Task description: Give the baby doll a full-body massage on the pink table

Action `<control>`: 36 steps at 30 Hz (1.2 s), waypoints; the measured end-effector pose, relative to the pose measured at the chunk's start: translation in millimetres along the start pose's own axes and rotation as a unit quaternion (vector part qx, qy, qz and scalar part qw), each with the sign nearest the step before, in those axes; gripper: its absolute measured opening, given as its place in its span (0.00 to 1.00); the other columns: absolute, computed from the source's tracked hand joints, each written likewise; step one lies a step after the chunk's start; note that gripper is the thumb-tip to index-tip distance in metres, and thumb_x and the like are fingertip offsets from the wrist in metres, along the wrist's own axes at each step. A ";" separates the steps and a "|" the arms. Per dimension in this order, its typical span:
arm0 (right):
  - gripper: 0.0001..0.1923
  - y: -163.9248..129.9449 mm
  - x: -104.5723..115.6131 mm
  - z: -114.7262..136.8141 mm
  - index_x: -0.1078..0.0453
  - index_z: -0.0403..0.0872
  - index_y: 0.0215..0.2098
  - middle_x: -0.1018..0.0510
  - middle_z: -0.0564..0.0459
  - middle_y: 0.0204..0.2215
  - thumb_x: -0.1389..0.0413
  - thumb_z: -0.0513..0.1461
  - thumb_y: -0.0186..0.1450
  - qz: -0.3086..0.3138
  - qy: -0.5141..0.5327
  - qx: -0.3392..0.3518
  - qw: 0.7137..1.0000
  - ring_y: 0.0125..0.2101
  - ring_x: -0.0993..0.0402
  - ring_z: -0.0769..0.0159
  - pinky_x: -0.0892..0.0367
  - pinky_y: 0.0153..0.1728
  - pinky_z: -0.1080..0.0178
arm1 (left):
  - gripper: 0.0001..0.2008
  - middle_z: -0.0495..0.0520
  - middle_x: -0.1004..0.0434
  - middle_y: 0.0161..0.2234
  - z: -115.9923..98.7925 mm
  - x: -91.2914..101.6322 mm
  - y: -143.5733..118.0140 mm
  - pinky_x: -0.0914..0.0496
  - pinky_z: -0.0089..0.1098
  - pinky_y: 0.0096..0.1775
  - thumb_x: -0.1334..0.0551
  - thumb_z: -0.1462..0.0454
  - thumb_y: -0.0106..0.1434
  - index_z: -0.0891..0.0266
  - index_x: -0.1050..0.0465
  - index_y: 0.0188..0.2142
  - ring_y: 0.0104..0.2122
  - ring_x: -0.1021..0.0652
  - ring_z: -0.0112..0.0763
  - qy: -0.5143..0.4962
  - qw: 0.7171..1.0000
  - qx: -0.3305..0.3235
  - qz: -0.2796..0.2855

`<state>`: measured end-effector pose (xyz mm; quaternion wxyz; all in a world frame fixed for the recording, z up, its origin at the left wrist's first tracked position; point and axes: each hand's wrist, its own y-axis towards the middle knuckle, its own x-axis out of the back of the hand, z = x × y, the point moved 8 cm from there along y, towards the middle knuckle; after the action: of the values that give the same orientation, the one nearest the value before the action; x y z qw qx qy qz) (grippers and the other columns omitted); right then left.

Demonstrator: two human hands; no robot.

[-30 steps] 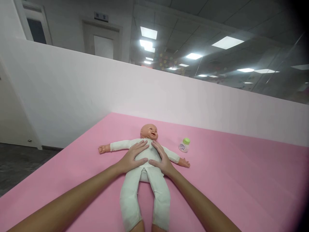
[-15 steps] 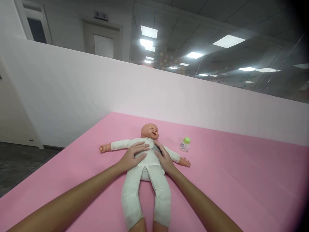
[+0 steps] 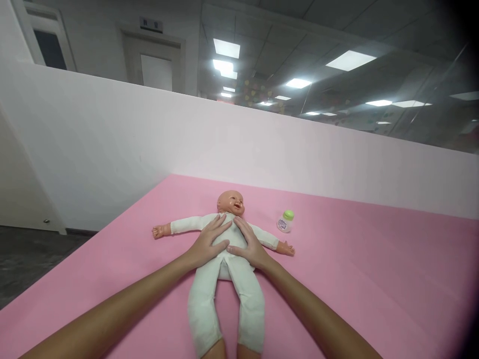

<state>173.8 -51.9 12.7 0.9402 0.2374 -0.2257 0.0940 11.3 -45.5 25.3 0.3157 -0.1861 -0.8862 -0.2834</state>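
Observation:
A baby doll (image 3: 223, 269) with a white cloth body lies on its back on a pink tabletop (image 3: 337, 279), its arms stretched out to the sides. My left hand (image 3: 208, 242) rests flat on the left side of its chest, fingers extended and pointing up toward the neck. On the right side of the chest lies my right hand (image 3: 250, 245), also flat with the thumb apart. The two thumbs nearly meet over the doll's belly. The doll's feet are cut off by the bottom edge of the view.
A small clear bottle with a green cap (image 3: 286, 222) stands right of the doll, beyond its outstretched arm. A white wall panel (image 3: 262, 144) borders the far side of the table. Grey floor (image 3: 33, 254) and a door (image 3: 22, 174) show at the left.
My right hand has moved left, farther onto the doll's chest, and its thumb has come close to the left one. My left fingers have tilted more upward. The doll stays in place.

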 end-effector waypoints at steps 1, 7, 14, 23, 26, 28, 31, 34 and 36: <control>0.49 0.2 -1.3 -1.6 0.46 0.60 0.73 0.48 0.53 0.74 0.32 0.55 0.59 0.001 0.002 0.002 1.000 0.74 0.57 0.48 0.55 0.72 0.39 | 0.30 0.48 0.56 0.75 0.3 -0.7 -0.1 0.56 0.57 0.71 0.43 0.50 0.72 0.47 0.42 0.71 0.74 0.56 0.48 0.005 1.000 -0.005 0.005; 0.36 3.4 -0.9 -7.8 0.39 0.60 0.69 0.42 0.54 0.72 0.39 0.56 0.65 -0.037 0.034 0.010 0.999 0.73 0.52 0.53 0.54 0.73 0.43 | 0.22 0.48 0.40 0.70 -0.1 5.1 2.2 0.55 0.58 0.71 0.49 0.54 0.75 0.47 0.30 0.64 0.73 0.46 0.44 -0.018 0.999 -0.023 -0.028; 0.33 1.1 5.0 -2.8 0.36 0.57 0.67 0.36 0.51 0.69 0.40 0.55 0.67 -0.069 0.047 0.021 0.996 0.72 0.47 0.52 0.51 0.72 0.43 | 0.18 0.54 0.24 0.60 -13.3 20.0 -2.3 0.36 0.50 0.67 0.41 0.57 0.71 0.53 0.23 0.57 0.64 0.29 0.44 -0.045 0.991 -0.064 -0.110; 0.31 -0.5 5.3 6.8 0.30 0.59 0.61 0.36 0.50 0.69 0.33 0.52 0.62 -0.040 0.017 0.047 0.998 0.70 0.45 0.50 0.48 0.70 0.42 | 0.23 0.55 0.31 0.64 -7.0 11.1 -1.3 0.38 0.52 0.66 0.36 0.57 0.67 0.50 0.27 0.61 0.66 0.34 0.49 0.033 0.994 -0.069 -0.084; 0.20 1.0 6.3 7.8 0.25 0.58 0.55 0.30 0.50 0.64 0.37 0.50 0.65 -0.056 0.017 0.048 0.997 0.68 0.40 0.52 0.45 0.69 0.44 | 0.17 0.57 0.25 0.56 -12.3 15.2 -0.4 0.33 0.48 0.62 0.38 0.60 0.68 0.52 0.23 0.55 0.58 0.27 0.45 0.016 0.992 -0.079 -0.098; 0.15 1.5 7.5 8.2 0.24 0.57 0.52 0.28 0.50 0.62 0.40 0.49 0.69 -0.067 0.016 0.051 0.996 0.66 0.38 0.53 0.44 0.68 0.45 | 0.14 0.56 0.24 0.51 -15.6 17.3 -0.7 0.32 0.47 0.60 0.40 0.61 0.69 0.53 0.21 0.52 0.54 0.25 0.43 0.008 0.991 -0.080 -0.103; 0.15 1.3 9.1 8.0 0.25 0.56 0.53 0.28 0.49 0.62 0.45 0.48 0.72 -0.076 0.020 0.057 0.995 0.65 0.36 0.54 0.43 0.68 0.46 | 0.12 0.56 0.25 0.48 -20.3 20.4 -2.7 0.31 0.46 0.58 0.41 0.61 0.70 0.54 0.21 0.49 0.52 0.25 0.42 0.007 0.990 -0.080 -0.113; 0.22 -0.3 9.6 7.9 0.30 0.57 0.61 0.32 0.49 0.65 0.41 0.49 0.70 -0.072 0.026 0.062 0.995 0.68 0.39 0.53 0.45 0.69 0.47 | 0.14 0.57 0.26 0.48 -24.0 22.5 -4.9 0.31 0.46 0.58 0.39 0.62 0.68 0.54 0.21 0.51 0.53 0.26 0.43 0.018 0.988 -0.088 -0.126; 0.31 -1.7 8.4 8.5 0.36 0.57 0.66 0.36 0.50 0.69 0.37 0.50 0.66 -0.057 0.028 0.066 0.996 0.70 0.44 0.52 0.47 0.70 0.46 | 0.17 0.57 0.26 0.53 -24.1 21.0 -5.4 0.32 0.47 0.60 0.38 0.63 0.67 0.53 0.23 0.55 0.56 0.27 0.44 0.029 0.987 -0.098 -0.123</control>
<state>178.4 -56.9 22.6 0.9321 0.3089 -0.1786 0.0617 4.1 -61.4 52.6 0.2838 -0.0971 -0.8612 -0.4104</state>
